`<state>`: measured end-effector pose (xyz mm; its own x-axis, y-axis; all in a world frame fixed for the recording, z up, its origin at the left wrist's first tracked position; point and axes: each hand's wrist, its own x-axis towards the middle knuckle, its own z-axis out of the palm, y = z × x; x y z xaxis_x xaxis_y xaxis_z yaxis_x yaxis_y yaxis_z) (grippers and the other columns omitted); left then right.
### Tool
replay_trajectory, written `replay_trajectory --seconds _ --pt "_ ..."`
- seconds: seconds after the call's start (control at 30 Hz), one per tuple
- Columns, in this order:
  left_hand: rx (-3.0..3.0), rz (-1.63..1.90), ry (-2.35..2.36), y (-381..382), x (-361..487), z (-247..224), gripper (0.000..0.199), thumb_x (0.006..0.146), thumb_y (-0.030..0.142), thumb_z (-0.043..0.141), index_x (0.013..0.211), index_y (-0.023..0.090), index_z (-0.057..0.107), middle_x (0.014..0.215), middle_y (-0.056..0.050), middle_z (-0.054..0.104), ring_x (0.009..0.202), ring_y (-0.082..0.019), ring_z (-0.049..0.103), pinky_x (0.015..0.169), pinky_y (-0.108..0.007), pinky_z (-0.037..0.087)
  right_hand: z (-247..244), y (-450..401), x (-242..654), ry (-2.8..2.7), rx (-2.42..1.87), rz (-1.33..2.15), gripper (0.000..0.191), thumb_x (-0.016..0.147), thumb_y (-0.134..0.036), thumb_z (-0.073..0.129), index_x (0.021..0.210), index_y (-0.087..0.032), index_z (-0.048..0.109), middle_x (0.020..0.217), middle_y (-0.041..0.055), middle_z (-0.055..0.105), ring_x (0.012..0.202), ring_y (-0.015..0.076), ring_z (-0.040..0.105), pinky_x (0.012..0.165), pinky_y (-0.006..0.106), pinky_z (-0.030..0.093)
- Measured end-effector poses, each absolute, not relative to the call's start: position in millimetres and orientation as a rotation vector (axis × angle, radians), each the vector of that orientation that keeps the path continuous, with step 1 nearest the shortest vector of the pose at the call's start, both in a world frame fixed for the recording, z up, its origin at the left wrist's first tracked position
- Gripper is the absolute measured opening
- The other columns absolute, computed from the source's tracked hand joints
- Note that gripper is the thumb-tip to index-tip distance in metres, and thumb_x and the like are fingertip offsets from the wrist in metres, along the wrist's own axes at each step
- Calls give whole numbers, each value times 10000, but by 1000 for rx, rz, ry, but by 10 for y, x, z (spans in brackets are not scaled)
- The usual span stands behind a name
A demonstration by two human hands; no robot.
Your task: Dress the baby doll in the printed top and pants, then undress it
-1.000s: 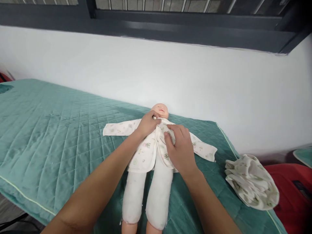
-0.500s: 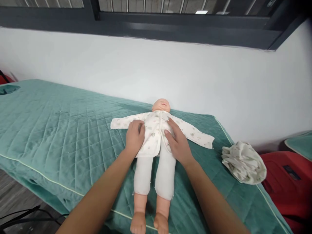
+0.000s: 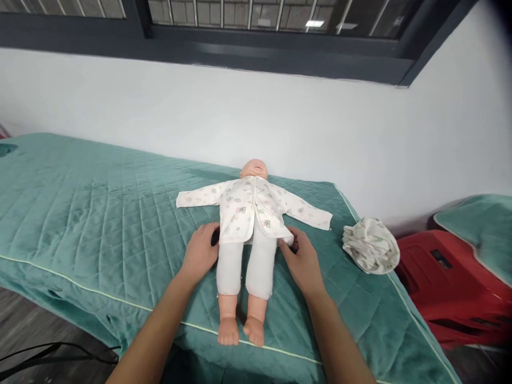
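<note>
A baby doll (image 3: 255, 169) lies on its back with its white padded legs (image 3: 261, 264) pointing toward me. It wears a white printed baby shirt (image 3: 237, 210), its sleeves stretched out to both sides and its front edges parting over the lower belly. On the left, my left hand (image 3: 201, 253) is closed at the shirt's side edge near the hem, its fingertips partly hidden. At the opposite corner my right hand (image 3: 303, 261) pinches the hem, which folds up slightly between thumb and fingers.
Beneath the doll is a green quilted bed cover (image 3: 120, 224) with pale piping. A crumpled printed cloth (image 3: 371, 245) sits near the bed's right edge, beside a red plastic stool (image 3: 452, 282). The white wall (image 3: 280, 122) runs behind, and black cables (image 3: 52, 352) hang at lower left.
Both hands have moved from the shirt's front down and outward to its lower side edges. The right-hand hem corner is now drawn outward. The camera view has shifted slightly.
</note>
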<state>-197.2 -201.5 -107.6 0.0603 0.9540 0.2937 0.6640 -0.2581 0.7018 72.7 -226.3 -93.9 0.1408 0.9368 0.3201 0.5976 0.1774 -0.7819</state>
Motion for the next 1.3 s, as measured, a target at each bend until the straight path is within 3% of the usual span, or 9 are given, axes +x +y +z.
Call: replay_trajectory --seconds 0.1,0.3,0.43,0.53,0.63,0.77,0.9,1.13,1.3 --pt "1959 1045 1548 -2087 -1996 -1088 460 788 188 611 1246 233 606 1206 -77 676 1131 -288 585 1027 -464 416 -900 -2261 698 -1553 -1580 427 281 890 -347 566 1127 -208 627 1042 63 680 902 234 613 844 412 490" --pt "1820 1135 1499 -2130 -1980 -1022 460 714 202 705 1165 281 664 1160 -66 703 1108 -316 597 1031 -470 388 -861 -2331 670 -1507 -1560 425 277 871 -342 556 1102 -206 624 926 41 685 751 207 587 732 362 482" --pt "1816 1131 1483 -2147 -1989 -1010 308 790 248 630 1098 260 648 1105 -47 701 1054 -273 604 965 -415 421 -858 -2364 675 -1538 -1619 419 322 840 -269 529 1148 -218 605 932 26 681 744 207 589 734 368 482" --pt "1783 1174 1490 -2195 -2004 -1000 108 833 241 547 920 233 611 925 -9 678 884 -207 605 835 -334 447 -860 -2410 678 -1582 -1659 403 347 843 -250 511 1177 -223 599 896 26 663 733 213 589 722 381 491" --pt "1794 1240 1515 -2247 -2009 -995 43 804 185 523 799 223 543 770 26 601 730 -162 544 711 -282 415 -866 -2471 661 -1659 -1627 201 354 851 -199 480 1174 -208 627 980 77 626 866 249 595 788 425 507" --pt "1869 1236 1529 -2263 -2001 -997 77 782 142 503 763 218 501 751 27 546 717 -156 502 698 -282 384 -847 -2493 590 -1706 -1427 -55 427 894 -191 490 1313 -206 571 1271 141 547 1204 293 510 1022 502 451" --pt "1907 1339 1466 -2236 -2000 -980 112 796 145 502 725 216 453 803 5 524 779 -167 502 733 -293 390 -791 -2399 495 -1846 -1279 -23 500 948 -202 470 1440 -294 464 1504 88 439 1400 272 392 1135 536 374" --pt "1885 1384 1402 -2220 -2005 -971 137 776 136 511 695 216 434 914 -24 561 875 -181 545 774 -304 424 -766 -2379 417 -2028 -1115 126 458 992 -183 394 1424 -284 509 1489 37 502 1422 207 407 1194 508 327" --pt "1524 1493 1228 -2182 -2070 -1022 125 697 95 525 723 213 494 1059 -43 600 1020 -202 578 892 -339 460 -776 -2502 506 -1767 -1188 381 297 961 -303 518 1214 -266 669 1457 48 538 1366 244 477 1170 494 359"
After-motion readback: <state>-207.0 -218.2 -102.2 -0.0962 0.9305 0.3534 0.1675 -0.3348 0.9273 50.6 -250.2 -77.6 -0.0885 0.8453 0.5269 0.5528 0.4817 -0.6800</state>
